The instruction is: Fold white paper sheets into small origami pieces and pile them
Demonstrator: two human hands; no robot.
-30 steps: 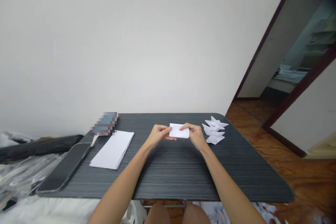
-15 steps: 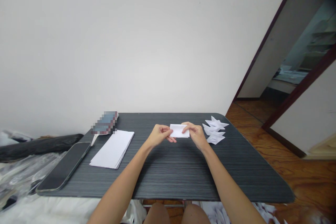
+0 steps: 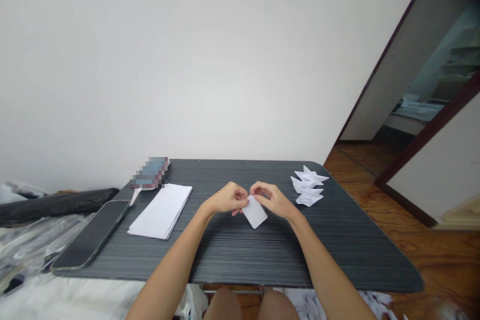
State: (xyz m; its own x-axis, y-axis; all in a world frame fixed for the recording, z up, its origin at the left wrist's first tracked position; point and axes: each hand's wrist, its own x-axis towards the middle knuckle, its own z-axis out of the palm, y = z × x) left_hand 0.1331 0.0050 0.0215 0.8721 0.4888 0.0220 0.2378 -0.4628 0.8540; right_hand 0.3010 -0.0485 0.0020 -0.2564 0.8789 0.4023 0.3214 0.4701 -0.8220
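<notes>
A small folded piece of white paper (image 3: 255,213) is held over the middle of the dark table, tilted with one corner pointing toward me. My left hand (image 3: 229,198) pinches its upper left edge between thumb and fingers. At the top corner, my right hand (image 3: 269,198) pinches the same paper, its fingertips close to those of the left. Several folded white paper shapes (image 3: 309,186) with pointed tips lie grouped to the right of my right hand. Left of my left hand rests a stack of white paper sheets (image 3: 160,211).
A dark-screened phone (image 3: 92,235) lies at the left edge of the black table (image 3: 255,265). Behind the paper stack is a blurred-out object (image 3: 150,172). Clear plastic wrapping (image 3: 52,245) and a long black roll (image 3: 56,205) lie left of the table. A white wall stands behind.
The folded paper has turned from level to slanted, its lower corner now nearer me. Both hands have shifted, with their fingertips closer together at its top.
</notes>
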